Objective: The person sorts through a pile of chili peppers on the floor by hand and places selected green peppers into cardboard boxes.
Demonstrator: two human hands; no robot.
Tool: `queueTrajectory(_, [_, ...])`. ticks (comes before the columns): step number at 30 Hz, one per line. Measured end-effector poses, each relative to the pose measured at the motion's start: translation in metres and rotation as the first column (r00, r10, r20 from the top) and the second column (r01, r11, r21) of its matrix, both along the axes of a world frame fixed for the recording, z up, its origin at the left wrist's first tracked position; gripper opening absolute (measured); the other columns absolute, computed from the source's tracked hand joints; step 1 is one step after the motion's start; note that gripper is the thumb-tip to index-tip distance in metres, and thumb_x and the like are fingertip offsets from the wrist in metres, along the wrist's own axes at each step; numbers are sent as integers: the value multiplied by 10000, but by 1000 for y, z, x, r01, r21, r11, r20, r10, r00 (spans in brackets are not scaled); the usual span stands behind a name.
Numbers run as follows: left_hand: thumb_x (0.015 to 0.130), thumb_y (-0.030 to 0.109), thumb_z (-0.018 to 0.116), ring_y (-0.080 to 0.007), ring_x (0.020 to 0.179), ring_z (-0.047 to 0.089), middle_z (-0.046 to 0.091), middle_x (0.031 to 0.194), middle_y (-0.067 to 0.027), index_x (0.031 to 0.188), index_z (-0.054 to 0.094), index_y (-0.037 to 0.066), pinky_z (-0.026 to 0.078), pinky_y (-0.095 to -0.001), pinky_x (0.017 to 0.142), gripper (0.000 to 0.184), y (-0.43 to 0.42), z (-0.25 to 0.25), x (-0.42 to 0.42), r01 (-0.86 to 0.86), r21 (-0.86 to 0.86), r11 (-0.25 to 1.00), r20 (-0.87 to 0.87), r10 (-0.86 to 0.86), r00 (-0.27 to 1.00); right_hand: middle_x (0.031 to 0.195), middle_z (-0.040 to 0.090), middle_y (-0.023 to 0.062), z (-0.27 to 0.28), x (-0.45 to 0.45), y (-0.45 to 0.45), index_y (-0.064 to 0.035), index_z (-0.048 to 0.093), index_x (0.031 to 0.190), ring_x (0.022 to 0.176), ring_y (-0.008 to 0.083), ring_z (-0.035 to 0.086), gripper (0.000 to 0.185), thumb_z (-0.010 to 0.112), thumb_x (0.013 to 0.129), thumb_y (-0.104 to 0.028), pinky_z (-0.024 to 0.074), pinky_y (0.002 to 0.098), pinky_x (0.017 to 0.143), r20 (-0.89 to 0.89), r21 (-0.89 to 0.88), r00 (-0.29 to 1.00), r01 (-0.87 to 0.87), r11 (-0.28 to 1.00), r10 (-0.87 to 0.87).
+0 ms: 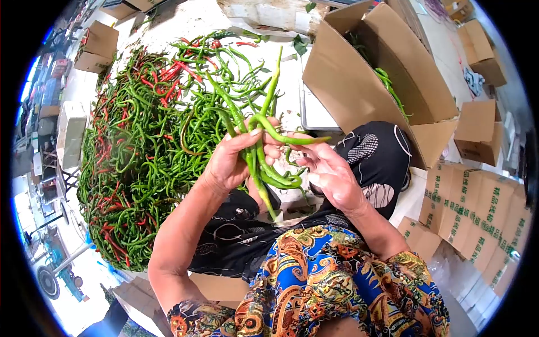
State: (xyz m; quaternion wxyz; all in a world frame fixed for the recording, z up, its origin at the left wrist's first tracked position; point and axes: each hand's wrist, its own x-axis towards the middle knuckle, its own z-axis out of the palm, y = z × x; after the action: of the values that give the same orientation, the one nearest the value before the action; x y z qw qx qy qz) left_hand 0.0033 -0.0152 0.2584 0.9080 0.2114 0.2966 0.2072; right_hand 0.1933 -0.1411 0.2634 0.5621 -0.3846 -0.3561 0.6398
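Observation:
Several long green peppers [260, 151] are bunched in my left hand [234, 157], its thumb pressed over them. My right hand [332, 174] is just to the right, palm up with its fingers spread and curved beside the pepper tips; whether its fingertips touch a pepper is hard to tell. To the left of my hands lies a big heap of green peppers [135, 146] with red ones [179, 70] mixed in. More green peppers are loosely scattered at the heap's upper right, behind my hands.
An open cardboard box [351, 78] with green peppers inside stands at the upper right, above my knee [376, 149]. A white tray [317, 109] lies beside it. Smaller boxes [480, 129] and printed flat cartons [477, 208] are at the right. Another box [96, 48] sits behind the heap.

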Motion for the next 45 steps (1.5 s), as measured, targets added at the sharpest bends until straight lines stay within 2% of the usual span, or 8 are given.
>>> queueTrajectory(7, [901, 129, 550, -263, 780, 667, 634, 1043, -249, 1259, 484, -79, 558, -332, 701, 419, -12, -10, 4, 75, 0, 997, 50, -75, 996, 1188, 586, 92, 19, -5, 8, 24, 457, 1341, 1042, 144, 572, 370, 473, 995, -107, 425, 288, 951, -51, 90, 994, 106, 990, -102])
queueTrajectory(13, [865, 124, 589, -255, 774, 670, 656, 990, -200, 1231, 512, -66, 565, -335, 698, 420, -20, -16, 11, 114, -27, 993, 10, -113, 994, 1059, 607, 65, 24, -12, 10, 27, 523, 1272, 806, 104, 562, 318, 524, 975, -85, 487, 247, 771, -163, -18, 970, 180, 983, -181])
queueTrajectory(20, [828, 135, 643, -204, 759, 630, 636, 937, -102, 1163, 551, 27, 535, -313, 689, 363, -29, -16, 19, 150, -29, 988, -65, -152, 986, 1084, 616, 62, 11, -12, 13, 17, 586, 1172, 743, 81, 562, 245, 537, 973, -116, 500, 229, 693, -251, -81, 945, 197, 977, -211])
queueTrajectory(26, [778, 191, 740, -155, 777, 589, 632, 975, -84, 1287, 491, -15, 483, -270, 735, 603, -23, -9, 18, 137, 88, 987, -65, -131, 989, 915, 614, 63, 10, 9, 18, -31, 536, 1064, 707, 99, 526, 223, 428, 1014, -219, 453, 230, 686, -380, -189, 878, 233, 954, -290])
queueTrajectory(32, [729, 490, 768, -116, 702, 507, 554, 852, -29, 1321, 445, -36, 440, -246, 647, 855, -17, 5, 19, 164, 164, 973, -96, -149, 984, 888, 603, 50, 7, 22, 15, -3, 534, 1125, 677, 63, 496, 253, 451, 1010, -212, 416, 188, 629, -433, -208, 861, 193, 959, -267])
queueTrajectory(36, [823, 515, 671, -127, 725, 548, 566, 845, -50, 1262, 496, -44, 467, -258, 675, 731, -15, -1, 12, 30, 89, 996, 43, -34, 998, 891, 596, 49, 7, 23, 17, 7, 533, 1148, 671, 55, 489, 263, 457, 1009, -203, 410, 180, 619, -446, -162, 858, 203, 966, -256])
queueTrajectory(41, [924, 299, 595, -143, 701, 540, 578, 829, -58, 1059, 564, 27, 464, -264, 611, 306, -13, 2, 12, -50, 40, 998, -74, 53, 996, 900, 600, 54, 8, 19, 19, 8, 533, 1207, 670, 65, 504, 283, 481, 1001, -178, 435, 193, 622, -446, -222, 843, 220, 950, -300])
queueTrajectory(45, [941, 258, 564, -200, 809, 623, 634, 918, -114, 1054, 553, 11, 527, -300, 669, 272, -11, -1, 11, -56, 14, 998, -103, 57, 993, 904, 627, 80, 8, 19, 19, -6, 551, 1109, 673, 81, 545, 207, 471, 1000, -163, 467, 199, 636, -394, -288, 880, 156, 945, -265])
